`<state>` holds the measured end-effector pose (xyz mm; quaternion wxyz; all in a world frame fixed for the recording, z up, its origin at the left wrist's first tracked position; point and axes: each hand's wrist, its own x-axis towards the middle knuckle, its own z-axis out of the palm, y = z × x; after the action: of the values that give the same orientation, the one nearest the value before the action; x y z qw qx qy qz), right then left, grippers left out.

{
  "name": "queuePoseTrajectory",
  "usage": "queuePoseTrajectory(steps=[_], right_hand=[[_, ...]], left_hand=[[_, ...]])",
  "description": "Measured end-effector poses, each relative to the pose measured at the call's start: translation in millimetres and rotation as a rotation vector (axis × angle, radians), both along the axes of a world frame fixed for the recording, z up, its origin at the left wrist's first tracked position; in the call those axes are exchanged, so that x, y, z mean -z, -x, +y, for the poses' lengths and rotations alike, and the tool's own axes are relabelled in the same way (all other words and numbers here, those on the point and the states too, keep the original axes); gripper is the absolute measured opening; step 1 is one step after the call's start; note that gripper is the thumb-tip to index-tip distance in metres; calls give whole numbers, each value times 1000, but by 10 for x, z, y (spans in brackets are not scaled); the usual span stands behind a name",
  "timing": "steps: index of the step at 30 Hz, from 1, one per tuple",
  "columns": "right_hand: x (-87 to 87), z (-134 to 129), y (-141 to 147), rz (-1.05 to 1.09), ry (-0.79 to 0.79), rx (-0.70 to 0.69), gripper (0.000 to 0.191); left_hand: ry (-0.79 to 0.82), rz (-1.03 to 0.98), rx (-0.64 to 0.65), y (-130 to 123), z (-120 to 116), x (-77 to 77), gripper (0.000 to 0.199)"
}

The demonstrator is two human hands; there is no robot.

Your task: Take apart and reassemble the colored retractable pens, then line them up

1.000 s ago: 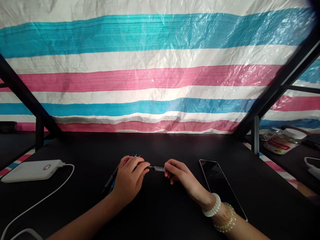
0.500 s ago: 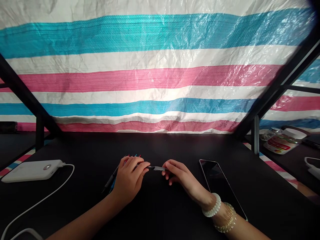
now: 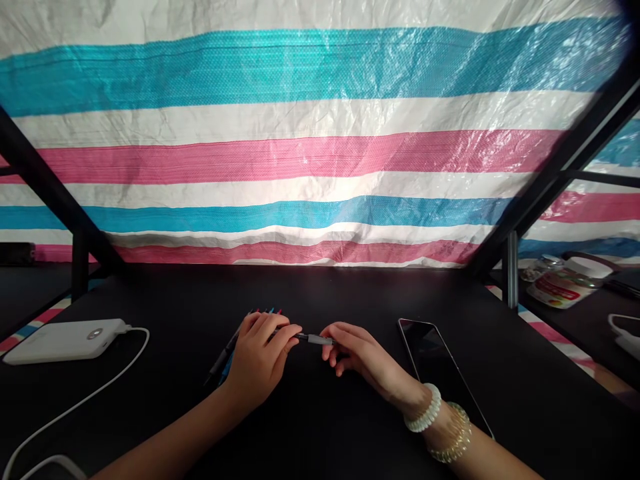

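A pen with a dark barrel and a grey end section lies sideways between my two hands. My left hand is closed, its thumb and index finger pinching the barrel. The grey end sits between the thumb and fingers of my right hand. Under and behind my left hand are several pens, with black and blue barrels and some red and blue tips showing; the hand hides most of them. Two coiled bands, one white and one clear gold, circle my right wrist.
On the black table, a phone lies right of my right hand. A white power bank with a white cable is at the left. Dark slanted frame bars flank the striped sheet. A white-lidded jar stands far right.
My right hand has shifted slightly and its fingers have turned a little around the pen's grey end. My left hand stays nearly still.
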<state>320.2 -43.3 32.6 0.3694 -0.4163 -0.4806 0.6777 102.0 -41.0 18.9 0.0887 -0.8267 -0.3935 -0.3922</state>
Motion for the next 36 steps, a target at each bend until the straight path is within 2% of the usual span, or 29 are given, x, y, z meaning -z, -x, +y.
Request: queuePoseTrajectory(steps=[4,13,17,21,27,32,36], right_hand=[[73,9,-2,-43,15,-70,55],[22,11,3,-111,-24,-40,30],[34,22,10,-95,-43,-45,27],[50,26,10,-68,-69,-28,26],[64,33,3,-38,-37,-20,24],[45,27,-6,28,35,17,20],[45,25,-16,103,89,25,18]], left_hand=[[-3,6,27,-6,-3,-10,22],[15,10,-11,6,-1,-12,22],[39,1,-27,14,17,-1,20],[87,-39,13,25,29,20,17],[149,-72,87,12,8,29,28],[255,-156,112,-12,1,6,15],[275,-228,146,-14,12,-30,12]])
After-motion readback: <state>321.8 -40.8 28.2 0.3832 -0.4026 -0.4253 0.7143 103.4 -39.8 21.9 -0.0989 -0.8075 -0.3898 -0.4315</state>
